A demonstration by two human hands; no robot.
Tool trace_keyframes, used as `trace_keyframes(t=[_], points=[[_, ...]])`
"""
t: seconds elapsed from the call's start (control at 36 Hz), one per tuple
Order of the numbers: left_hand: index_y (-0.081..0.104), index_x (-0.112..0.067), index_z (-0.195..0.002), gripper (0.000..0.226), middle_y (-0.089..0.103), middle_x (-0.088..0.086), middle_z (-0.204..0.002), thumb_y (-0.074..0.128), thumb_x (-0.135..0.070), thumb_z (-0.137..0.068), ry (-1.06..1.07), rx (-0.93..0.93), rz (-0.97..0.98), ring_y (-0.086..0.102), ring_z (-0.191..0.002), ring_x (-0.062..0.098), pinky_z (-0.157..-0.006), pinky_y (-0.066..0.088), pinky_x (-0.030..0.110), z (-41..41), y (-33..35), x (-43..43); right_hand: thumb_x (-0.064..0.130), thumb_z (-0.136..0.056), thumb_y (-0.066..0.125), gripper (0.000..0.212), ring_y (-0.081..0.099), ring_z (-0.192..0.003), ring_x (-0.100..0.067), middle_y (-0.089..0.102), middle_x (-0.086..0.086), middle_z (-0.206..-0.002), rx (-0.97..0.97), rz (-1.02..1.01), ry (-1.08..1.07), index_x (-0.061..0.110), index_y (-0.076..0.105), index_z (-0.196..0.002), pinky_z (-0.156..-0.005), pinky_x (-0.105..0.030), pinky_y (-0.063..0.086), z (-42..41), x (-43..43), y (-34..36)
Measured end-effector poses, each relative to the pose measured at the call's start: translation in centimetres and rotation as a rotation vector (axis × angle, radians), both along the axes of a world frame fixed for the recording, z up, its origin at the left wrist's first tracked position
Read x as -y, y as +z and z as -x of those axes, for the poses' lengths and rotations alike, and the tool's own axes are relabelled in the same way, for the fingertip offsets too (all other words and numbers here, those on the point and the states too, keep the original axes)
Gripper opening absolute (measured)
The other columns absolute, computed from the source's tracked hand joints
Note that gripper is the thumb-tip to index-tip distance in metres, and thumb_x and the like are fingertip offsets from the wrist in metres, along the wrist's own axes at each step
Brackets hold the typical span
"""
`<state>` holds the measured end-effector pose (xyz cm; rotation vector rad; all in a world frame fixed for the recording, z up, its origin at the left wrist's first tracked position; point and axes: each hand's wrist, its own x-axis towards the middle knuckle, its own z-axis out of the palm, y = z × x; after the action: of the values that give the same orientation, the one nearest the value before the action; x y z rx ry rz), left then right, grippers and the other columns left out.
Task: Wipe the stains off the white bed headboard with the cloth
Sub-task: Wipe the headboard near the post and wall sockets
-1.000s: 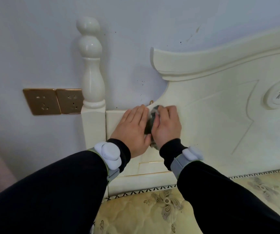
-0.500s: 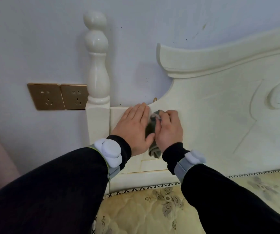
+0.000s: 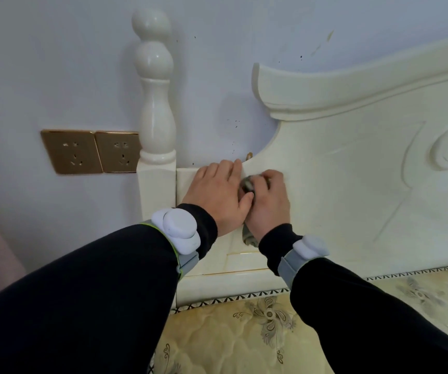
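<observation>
Over the last second the right hand (image 3: 267, 203), its grip bunched around the grey cloth (image 3: 247, 183), has shifted little on the headboard (image 3: 352, 184) near the left post, left hand (image 3: 217, 195) spread flat beside it, so scrubbing seems concentrated here.

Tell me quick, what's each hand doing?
Left hand: open, flat against the headboard.
Right hand: closed on the cloth.

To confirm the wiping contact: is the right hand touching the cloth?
Touching. The head view shows the right hand closed around the grey cloth, which shows above its thumb and hangs below its wrist.
</observation>
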<state>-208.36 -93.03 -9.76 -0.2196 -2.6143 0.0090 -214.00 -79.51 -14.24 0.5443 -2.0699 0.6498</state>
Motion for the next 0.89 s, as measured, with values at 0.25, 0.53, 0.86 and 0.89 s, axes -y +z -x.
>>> trace_keyframes(t=[0.25, 0.53, 0.86, 0.89], points=[[0.027, -0.007, -0.156, 0.080, 0.044, 0.007, -0.138, 0.016, -0.056, -0.094, 0.002, -0.008, 0.018, 0.043, -0.121, 0.028, -0.106, 0.033, 0.041, 0.0, -0.1, 0.4, 0.019, -0.093, 0.065, 0.017, 0.057, -0.084, -0.024, 0.051, -0.017, -0.111, -0.146, 0.338, -0.116, 0.004, 0.061, -0.097, -0.067, -0.024, 0.043, 1.5, -1.4, 5.3], [0.032, -0.008, -0.153, 0.077, 0.047, 0.006, -0.135, 0.021, -0.055, -0.094, -0.009, 0.002, 0.013, 0.045, -0.119, 0.028, -0.105, 0.034, 0.042, 0.1, 0.5, 0.8, 0.011, -0.091, 0.063, 0.017, 0.057, -0.099, -0.024, 0.049, -0.012, -0.118, -0.068, 0.218, 0.005, 0.004, 0.066, -0.106, -0.086, -0.020, 0.046, 1.2, -0.4, 0.9], [0.049, -0.008, -0.141, 0.064, 0.054, 0.007, -0.120, 0.036, -0.042, -0.088, 0.034, -0.084, -0.114, 0.049, -0.102, 0.028, -0.093, 0.037, 0.042, 0.5, -0.5, -0.3, 0.008, -0.091, 0.065, 0.024, 0.056, -0.106, -0.035, 0.051, -0.022, -0.122, -0.163, 0.045, 0.074, 0.000, 0.066, -0.114, -0.085, -0.039, 0.052, 1.3, -0.8, 0.7], [0.049, -0.008, -0.141, 0.064, 0.054, 0.007, -0.120, 0.037, -0.042, -0.088, 0.031, -0.084, -0.116, 0.049, -0.102, 0.028, -0.092, 0.036, 0.041, 0.5, -0.6, -0.2, 0.009, -0.091, 0.065, 0.024, 0.056, -0.107, -0.035, 0.051, -0.022, -0.122, -0.159, 0.020, 0.080, 0.000, 0.066, -0.114, -0.085, -0.039, 0.053, 1.3, -1.1, 0.3]])
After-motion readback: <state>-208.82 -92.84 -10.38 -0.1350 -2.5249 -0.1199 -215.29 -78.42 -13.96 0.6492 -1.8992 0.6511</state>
